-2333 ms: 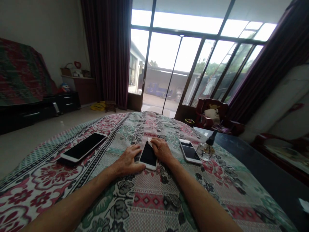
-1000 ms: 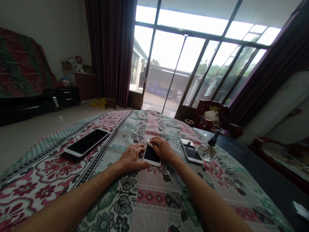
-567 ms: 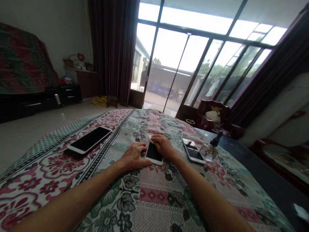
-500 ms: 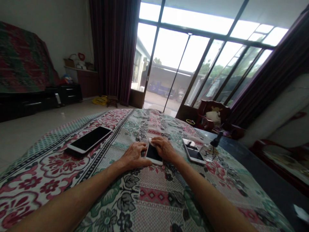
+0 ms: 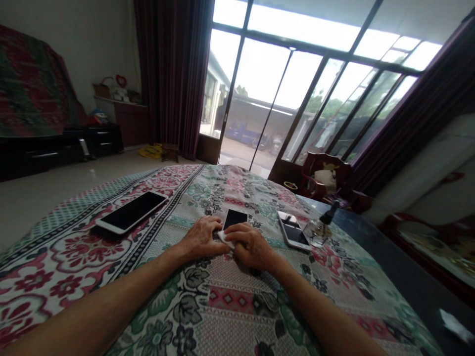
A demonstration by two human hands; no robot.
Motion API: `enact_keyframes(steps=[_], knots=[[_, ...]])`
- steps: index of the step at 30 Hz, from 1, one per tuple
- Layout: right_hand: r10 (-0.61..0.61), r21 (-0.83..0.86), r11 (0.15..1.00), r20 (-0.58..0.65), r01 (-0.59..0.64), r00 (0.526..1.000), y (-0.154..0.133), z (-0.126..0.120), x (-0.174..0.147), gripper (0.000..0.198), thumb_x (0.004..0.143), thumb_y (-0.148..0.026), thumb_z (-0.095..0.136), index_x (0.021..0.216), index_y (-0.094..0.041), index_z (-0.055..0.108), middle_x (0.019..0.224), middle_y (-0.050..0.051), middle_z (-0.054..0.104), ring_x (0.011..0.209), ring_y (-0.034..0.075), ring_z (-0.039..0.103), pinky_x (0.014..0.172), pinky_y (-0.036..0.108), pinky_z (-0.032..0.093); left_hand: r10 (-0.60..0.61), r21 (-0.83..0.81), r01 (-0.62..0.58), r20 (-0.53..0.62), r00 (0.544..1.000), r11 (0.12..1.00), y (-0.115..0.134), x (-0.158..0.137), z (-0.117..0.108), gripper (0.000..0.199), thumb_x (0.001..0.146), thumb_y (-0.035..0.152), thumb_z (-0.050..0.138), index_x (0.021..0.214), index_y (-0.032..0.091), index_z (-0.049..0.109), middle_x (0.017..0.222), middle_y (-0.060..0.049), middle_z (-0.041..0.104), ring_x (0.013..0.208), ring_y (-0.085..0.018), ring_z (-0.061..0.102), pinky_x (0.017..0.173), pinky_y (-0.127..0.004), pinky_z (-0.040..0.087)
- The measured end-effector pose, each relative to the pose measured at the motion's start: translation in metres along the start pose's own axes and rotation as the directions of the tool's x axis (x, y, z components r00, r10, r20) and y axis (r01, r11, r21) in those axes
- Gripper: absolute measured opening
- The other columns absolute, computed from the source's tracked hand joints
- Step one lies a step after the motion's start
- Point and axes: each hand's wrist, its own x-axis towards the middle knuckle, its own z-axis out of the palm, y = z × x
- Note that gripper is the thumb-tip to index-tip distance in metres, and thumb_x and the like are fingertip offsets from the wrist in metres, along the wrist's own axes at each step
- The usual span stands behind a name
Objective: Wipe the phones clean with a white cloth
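A white smartphone (image 5: 236,217) with a dark screen lies on the patterned cloth in front of me. My left hand (image 5: 202,238) grips its left side, thumb at the near edge and fingers along the side. Pressed over the phone's near end is my right hand (image 5: 250,244), its fingers closed on a small white wipe (image 5: 225,238). That hand hides much of the lower screen. To the right lies another white smartphone (image 5: 294,230), its screen reflecting the windows. A larger white-framed phone (image 5: 131,212) rests at the left on something dark.
A clear bottle (image 5: 317,232) with a black top stands beside the right phone. The flowered cloth (image 5: 237,301) covers the surface. Beyond are a wooden chair (image 5: 326,170), a glass door (image 5: 260,109) and a yellow item (image 5: 151,151) on the floor. Something white (image 5: 456,326) lies far right.
My right hand has slid the wipe from the phone's far end to its near end, uncovering the upper screen. My left hand still holds the side. The view has shifted slightly.
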Motion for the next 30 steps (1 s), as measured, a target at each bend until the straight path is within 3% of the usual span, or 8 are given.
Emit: enact_keyframes(steps=[6, 12, 18, 24, 30], knots=[[0.142, -0.206, 0.968, -0.031, -0.145, 0.989, 0.027, -0.003, 0.002, 0.044, 0.082, -0.005, 0.045, 0.117, -0.021, 0.064, 0.126, 0.008, 0.063, 0.117, 0.023, 0.054, 0.103, 0.043, 0.042, -0.013, -0.004, 0.013, -0.006, 1.0, 1.0, 0.005, 0.0, -0.003, 0.044, 0.061, 0.042, 0.075, 0.097, 0.017, 0.071, 0.123, -0.013, 0.064, 0.119, -0.034, 0.056, 0.104, -0.05, 0.042], [0.274, -0.282, 0.914, -0.107, -0.293, 0.956, 0.048, -0.007, 0.005, 0.044, 0.084, -0.004, 0.042, 0.119, -0.018, 0.063, 0.128, 0.011, 0.061, 0.117, 0.023, 0.054, 0.102, 0.042, 0.043, 0.025, -0.02, -0.026, -0.037, 0.999, 0.999, 0.001, -0.001, 0.0, 0.044, 0.062, 0.041, 0.074, 0.098, 0.017, 0.071, 0.124, -0.014, 0.064, 0.118, -0.032, 0.057, 0.104, -0.047, 0.043], [0.173, -0.231, 0.953, -0.107, -0.194, 0.979, 0.039, -0.01, 0.002, 0.038, 0.077, -0.003, 0.048, 0.102, -0.02, 0.07, 0.113, 0.008, 0.069, 0.105, 0.022, 0.06, 0.097, 0.042, 0.045, 0.029, 0.003, -0.029, -0.05, 0.998, 1.0, 0.0, -0.002, 0.002, 0.042, 0.064, 0.041, 0.073, 0.099, 0.018, 0.071, 0.123, -0.013, 0.065, 0.118, -0.033, 0.056, 0.104, -0.048, 0.042], [0.086, -0.074, 0.993, -0.067, -0.091, 0.994, 0.015, -0.003, 0.0, 0.034, 0.071, -0.006, 0.051, 0.092, -0.021, 0.072, 0.107, 0.005, 0.07, 0.097, 0.019, 0.062, 0.091, 0.036, 0.049, 0.02, -0.011, -0.02, -0.034, 0.999, 1.0, 0.001, -0.001, 0.0, 0.042, 0.064, 0.04, 0.074, 0.101, 0.02, 0.071, 0.124, -0.011, 0.064, 0.119, -0.032, 0.055, 0.106, -0.049, 0.041], [0.077, -0.019, 0.997, 0.013, -0.076, 0.997, -0.001, 0.001, 0.005, 0.032, 0.077, -0.008, 0.05, 0.094, -0.024, 0.072, 0.111, 0.002, 0.07, 0.102, 0.018, 0.06, 0.093, 0.036, 0.048, 0.004, -0.015, -0.005, -0.016, 1.0, 1.0, 0.003, -0.001, -0.001, 0.036, 0.064, 0.039, 0.073, 0.095, 0.02, 0.072, 0.12, -0.01, 0.066, 0.117, -0.031, 0.056, 0.105, -0.049, 0.041]])
